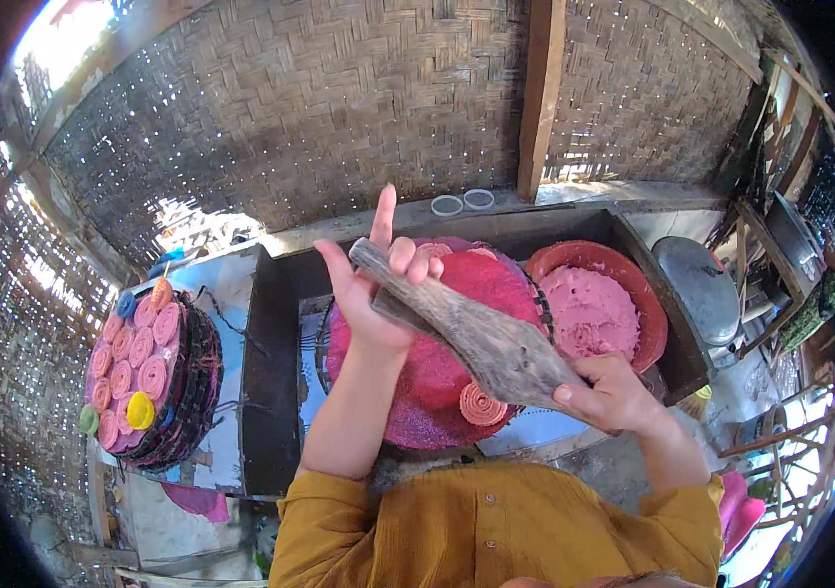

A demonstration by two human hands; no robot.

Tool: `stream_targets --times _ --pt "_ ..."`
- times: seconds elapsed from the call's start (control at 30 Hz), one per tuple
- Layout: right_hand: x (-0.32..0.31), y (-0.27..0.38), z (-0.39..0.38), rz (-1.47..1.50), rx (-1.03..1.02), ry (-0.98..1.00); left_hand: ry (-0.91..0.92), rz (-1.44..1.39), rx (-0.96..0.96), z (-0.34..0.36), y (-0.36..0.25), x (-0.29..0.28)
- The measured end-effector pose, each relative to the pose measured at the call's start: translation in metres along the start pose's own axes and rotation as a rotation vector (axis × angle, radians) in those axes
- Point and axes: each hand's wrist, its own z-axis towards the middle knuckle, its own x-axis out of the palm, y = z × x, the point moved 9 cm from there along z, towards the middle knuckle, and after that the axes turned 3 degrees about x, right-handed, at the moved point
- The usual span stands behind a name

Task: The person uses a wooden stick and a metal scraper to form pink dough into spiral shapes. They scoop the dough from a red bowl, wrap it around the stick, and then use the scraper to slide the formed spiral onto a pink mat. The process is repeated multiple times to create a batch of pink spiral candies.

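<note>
Across my chest I hold a weathered grey wooden tool (496, 343), narrow at the left and wide at the right. A second, darker strip of wood shows beneath its narrow part. My left hand (383, 284) has its lower fingers curled round the narrow end, with the thumb and forefinger stretched out. The wide end is gripped by my right hand (613, 395). Below the tool lies a round tray covered with red and pink cloth (417, 377). One coiled pink dough rosette (482, 403) sits near the tray's front edge; others, partly hidden, are at its far side.
At the right, a red basin (654, 333) holds pink dough (589, 309). A dark wooden box frame (275, 392) surrounds the tray and basin. On the left stands a stack of round trays (204, 382) topped with coils. A lidded metal pot (696, 284) is farther right.
</note>
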Motion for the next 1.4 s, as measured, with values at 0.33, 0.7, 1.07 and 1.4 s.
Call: stream_targets --times 0.33,0.7,1.07,1.4 --pt "0.03 -0.004 0.019 0.089 -0.019 0.083 -0.672 1.043 -0.451 -0.143 0.018 -0.106" --pt "0.044 -0.021 0.023 0.24 -0.046 0.104 -0.466 1.203 -0.368 -0.161 0.016 -0.089" --pt "0.023 -0.033 0.004 0.356 -0.099 0.017 0.098 1.997 -0.405 -0.183 0.038 -0.049" --pt "0.009 -0.037 -0.007 0.4 -0.092 -0.034 0.254 2.139 -0.519 -0.178 0.064 -0.044"
